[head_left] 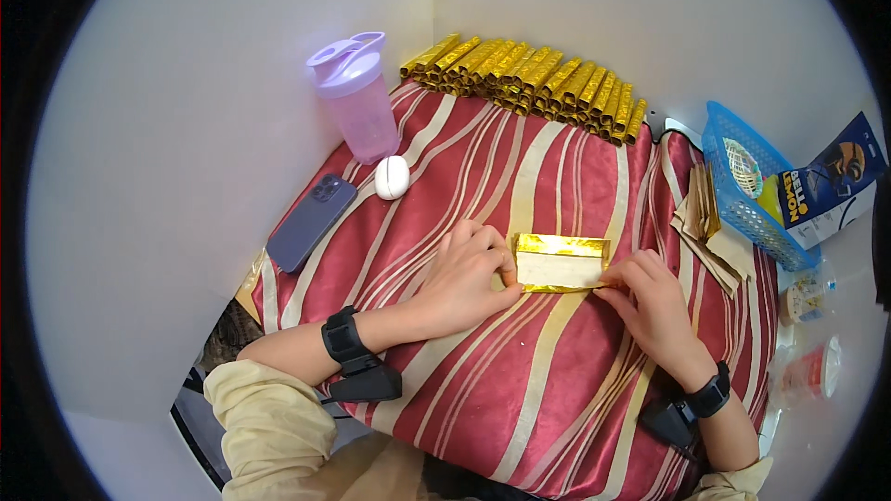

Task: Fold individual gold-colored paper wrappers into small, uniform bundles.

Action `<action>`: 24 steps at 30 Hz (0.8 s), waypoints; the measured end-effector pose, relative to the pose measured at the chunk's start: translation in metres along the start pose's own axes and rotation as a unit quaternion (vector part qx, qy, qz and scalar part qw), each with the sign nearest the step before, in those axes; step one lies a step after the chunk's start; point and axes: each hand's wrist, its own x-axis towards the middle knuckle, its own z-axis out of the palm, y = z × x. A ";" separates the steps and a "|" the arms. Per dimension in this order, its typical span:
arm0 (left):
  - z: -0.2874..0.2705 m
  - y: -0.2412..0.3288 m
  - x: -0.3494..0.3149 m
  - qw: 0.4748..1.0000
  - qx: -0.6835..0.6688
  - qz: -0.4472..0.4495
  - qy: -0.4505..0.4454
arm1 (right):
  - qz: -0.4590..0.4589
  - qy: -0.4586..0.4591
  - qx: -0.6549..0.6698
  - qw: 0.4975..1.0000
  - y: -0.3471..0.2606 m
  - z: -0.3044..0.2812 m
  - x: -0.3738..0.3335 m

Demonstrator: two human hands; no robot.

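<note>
A gold foil sheet (561, 269) lies on the cloth in front of me, its pale inner side facing up. Strips of gold show along its far and near edges, where it looks folded over. My left hand (471, 271) pinches its left end between thumb and fingers. At the near right corner, my right hand (652, 301) has its thumb and fingertips closed on the foil. Both wrists wear black straps with small black devices.
Gold foil tubes (529, 79) are piled along the far edge of the red striped cloth (483, 390). At left are a purple shaker bottle (362, 116), a white rounded case (392, 177) and a phone (311, 223). Brown papers (703, 213) and a blue basket (742, 190) sit at right.
</note>
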 end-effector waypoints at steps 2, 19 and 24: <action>0.001 -0.001 0.000 1.000 0.001 0.005 0.003 | 0.005 -0.022 0.011 1.000 0.003 -0.006 -0.006; 0.000 -0.008 0.001 0.999 -0.040 -0.013 -0.002 | -0.083 -0.036 0.013 0.996 0.018 0.004 -0.008; -0.001 -0.009 0.002 0.998 -0.050 -0.020 -0.014 | -0.082 -0.050 0.006 0.995 0.017 0.001 -0.002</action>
